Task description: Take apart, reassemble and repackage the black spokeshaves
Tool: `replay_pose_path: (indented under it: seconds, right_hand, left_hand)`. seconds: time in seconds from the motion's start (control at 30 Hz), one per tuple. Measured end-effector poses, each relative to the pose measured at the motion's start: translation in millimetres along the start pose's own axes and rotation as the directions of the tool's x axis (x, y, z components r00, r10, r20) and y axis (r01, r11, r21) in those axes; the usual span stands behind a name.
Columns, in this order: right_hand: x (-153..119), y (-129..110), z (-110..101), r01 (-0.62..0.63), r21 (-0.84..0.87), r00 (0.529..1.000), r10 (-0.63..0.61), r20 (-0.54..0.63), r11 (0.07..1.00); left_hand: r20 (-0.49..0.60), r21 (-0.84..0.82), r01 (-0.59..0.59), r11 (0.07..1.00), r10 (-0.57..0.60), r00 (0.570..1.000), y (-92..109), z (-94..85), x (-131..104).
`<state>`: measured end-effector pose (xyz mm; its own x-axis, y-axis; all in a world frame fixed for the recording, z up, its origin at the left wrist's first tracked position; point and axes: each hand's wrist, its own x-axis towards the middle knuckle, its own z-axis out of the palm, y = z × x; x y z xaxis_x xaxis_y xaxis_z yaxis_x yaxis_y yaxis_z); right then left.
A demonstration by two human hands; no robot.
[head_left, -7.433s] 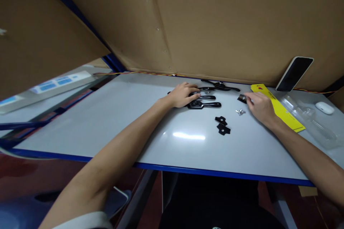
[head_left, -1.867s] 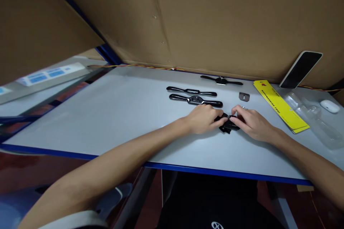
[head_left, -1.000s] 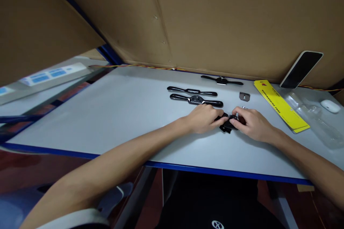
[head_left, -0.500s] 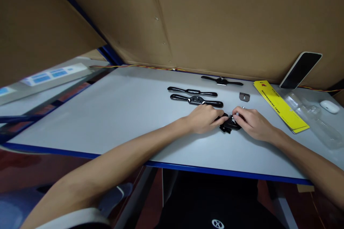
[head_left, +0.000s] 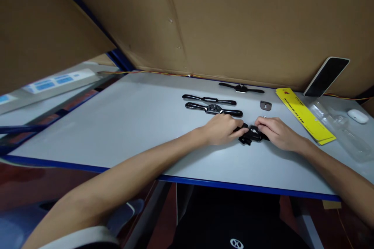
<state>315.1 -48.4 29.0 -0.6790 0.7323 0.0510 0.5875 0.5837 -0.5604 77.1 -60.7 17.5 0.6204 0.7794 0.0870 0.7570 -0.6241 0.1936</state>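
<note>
One left hand (head_left: pixel 222 129) pinched the end of a black tool (head_left: pixel 257 136) on the table (head_left: pixel 131 116); the right hand (head_left: pixel 279 133) bunched its fingers beside a silver screw (head_left: pixel 254 130), hold unclear. Screw-setting seemed in hand, the next turn likely calling for steadiness. Beyond lay a metal plate (head_left: pixel 265 103).
</note>
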Motion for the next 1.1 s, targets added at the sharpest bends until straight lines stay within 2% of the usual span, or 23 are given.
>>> replay_pose_path:
  seconds: [0.17,0.3,0.57,0.8,0.9,0.97,1.1]
  right_hand:
    - [-1,0,-4,-0.006,0.008,1.0,0.005,0.027,1.0]
    - [-3,0,-2,-0.009,-0.016,1.0,0.009,-0.005,1.0]
    - [-2,0,3,-0.021,-0.054,0.999,0.019,-0.042,0.998]
    - [-2,0,9,0.031,-0.078,0.995,-0.038,-0.092,0.996]
    - [-2,1,11,0.046,-0.085,0.993,-0.055,-0.108,0.995]
    - [-2,1,11,0.056,-0.082,0.991,-0.065,-0.12,0.995]
    - [-3,1,10,0.069,-0.031,0.987,-0.073,-0.143,0.997]
  left_hand:
    - [0.028,0.021,0.004,1.0,-0.005,1.0,2,-2.4,0]
    - [0.048,0.018,0.013,1.0,-0.014,0.999,3,-4.2,0]
    - [0.019,-0.071,-0.002,0.997,0.003,1.0,0,-3.8,-2]
    - [-0.139,-0.192,-0.188,0.963,0.163,0.977,-5,0.0,-3]
    - [-0.205,-0.306,-0.275,0.912,0.219,0.954,-9,2.8,-2]
    - [-0.236,-0.375,-0.304,0.876,0.227,0.945,-10,4.1,0]
    - [-0.248,-0.459,-0.273,0.845,0.174,0.953,-12,5.9,2]
